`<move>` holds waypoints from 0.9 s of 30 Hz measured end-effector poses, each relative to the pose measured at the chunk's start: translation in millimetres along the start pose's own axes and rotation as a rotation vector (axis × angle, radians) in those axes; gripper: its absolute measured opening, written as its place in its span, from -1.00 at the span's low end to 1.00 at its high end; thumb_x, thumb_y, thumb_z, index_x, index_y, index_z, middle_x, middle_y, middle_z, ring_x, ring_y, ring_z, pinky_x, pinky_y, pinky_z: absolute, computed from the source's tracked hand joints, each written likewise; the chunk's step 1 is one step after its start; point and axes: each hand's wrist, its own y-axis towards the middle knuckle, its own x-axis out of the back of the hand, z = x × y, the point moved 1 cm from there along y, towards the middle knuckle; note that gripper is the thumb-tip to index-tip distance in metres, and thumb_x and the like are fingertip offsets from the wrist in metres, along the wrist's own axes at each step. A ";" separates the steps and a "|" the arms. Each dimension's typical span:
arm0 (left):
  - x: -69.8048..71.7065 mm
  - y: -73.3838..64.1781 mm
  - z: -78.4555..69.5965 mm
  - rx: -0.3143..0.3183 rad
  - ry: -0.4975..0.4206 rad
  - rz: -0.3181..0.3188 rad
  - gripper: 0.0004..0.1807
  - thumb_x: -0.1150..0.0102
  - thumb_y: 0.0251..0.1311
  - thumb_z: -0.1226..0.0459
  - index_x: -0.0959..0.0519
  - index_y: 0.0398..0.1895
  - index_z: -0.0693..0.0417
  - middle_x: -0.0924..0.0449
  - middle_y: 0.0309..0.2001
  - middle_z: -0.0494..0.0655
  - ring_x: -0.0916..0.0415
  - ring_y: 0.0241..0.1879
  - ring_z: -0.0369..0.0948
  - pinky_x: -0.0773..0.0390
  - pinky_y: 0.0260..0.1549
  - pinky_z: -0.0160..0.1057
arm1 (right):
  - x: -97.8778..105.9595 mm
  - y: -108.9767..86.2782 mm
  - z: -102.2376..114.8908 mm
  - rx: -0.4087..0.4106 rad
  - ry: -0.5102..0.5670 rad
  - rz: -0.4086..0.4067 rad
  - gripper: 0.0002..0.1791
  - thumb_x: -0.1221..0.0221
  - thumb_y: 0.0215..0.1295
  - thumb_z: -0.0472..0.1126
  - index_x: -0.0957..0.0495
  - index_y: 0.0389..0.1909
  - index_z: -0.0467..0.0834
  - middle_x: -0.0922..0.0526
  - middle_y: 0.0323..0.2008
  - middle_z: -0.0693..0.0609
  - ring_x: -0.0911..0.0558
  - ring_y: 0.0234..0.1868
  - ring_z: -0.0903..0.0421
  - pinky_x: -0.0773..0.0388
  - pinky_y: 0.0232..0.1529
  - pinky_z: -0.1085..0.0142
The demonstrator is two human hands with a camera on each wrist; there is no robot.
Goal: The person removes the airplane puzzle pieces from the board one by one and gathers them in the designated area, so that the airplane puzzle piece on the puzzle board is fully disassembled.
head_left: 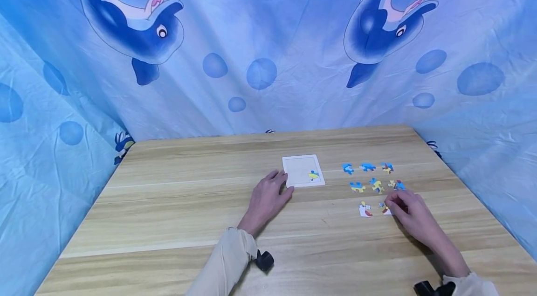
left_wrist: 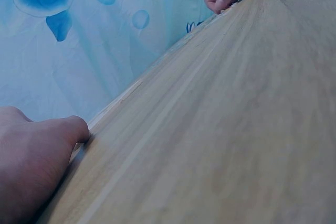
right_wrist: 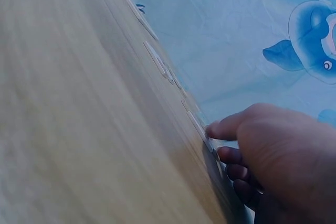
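Observation:
A square white puzzle tray (head_left: 292,158) lies on the wooden table, with one yellow and blue puzzle piece (head_left: 313,175) in its near right corner. My left hand (head_left: 268,196) rests by the tray's near left corner, its relaxed fingers and thumb spread at the edge. Off to the right, my right hand (head_left: 413,216) pinches a white and red puzzle piece (head_left: 386,211) at its edge, low at the tabletop. In the right wrist view the right thumb (right_wrist: 226,128) is at the piece's edge, and fingers partly hide that piece in the head view.
Several loose pieces lie in rows right of the tray, among them a blue one (head_left: 347,168), a yellow one (head_left: 376,185) and a white and red one (head_left: 365,210). A blue dolphin-print curtain (head_left: 302,100) hangs behind the table (head_left: 168,203).

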 end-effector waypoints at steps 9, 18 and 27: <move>1.4 -0.3 0.9 0.001 0.001 0.003 -0.54 -0.11 0.25 0.01 -0.60 0.10 0.06 -0.59 0.12 -0.02 -0.46 0.20 -0.06 -0.51 0.09 -0.07 | 4.8 0.3 3.2 -0.123 0.057 0.003 -0.87 -0.09 0.40 -0.24 -0.58 -0.20 -0.20 -0.55 -0.31 -0.01 -0.40 -0.38 0.27 -0.39 -0.45 0.42; 2.6 0.5 1.2 -0.001 0.010 0.017 -0.54 -0.10 0.26 0.00 -0.59 0.11 0.04 -0.57 0.15 -0.02 -0.44 0.21 -0.06 -0.52 0.07 -0.05 | 9.9 5.2 4.6 -0.170 0.095 -0.006 -0.79 -0.05 0.44 -0.18 -0.56 -0.12 -0.23 -0.58 -0.27 -0.06 -0.45 -0.36 0.30 -0.45 -0.42 0.47; 3.2 -0.3 -0.5 0.012 0.008 0.034 -0.52 -0.09 0.26 -0.02 -0.58 0.14 0.04 -0.55 0.17 -0.02 -0.42 0.23 -0.06 -0.50 0.10 -0.05 | 7.7 17.0 12.4 -0.123 0.114 -0.014 -0.76 -0.03 0.45 -0.19 -0.53 -0.06 -0.27 -0.58 -0.25 -0.08 -0.44 -0.32 0.32 -0.45 -0.41 0.49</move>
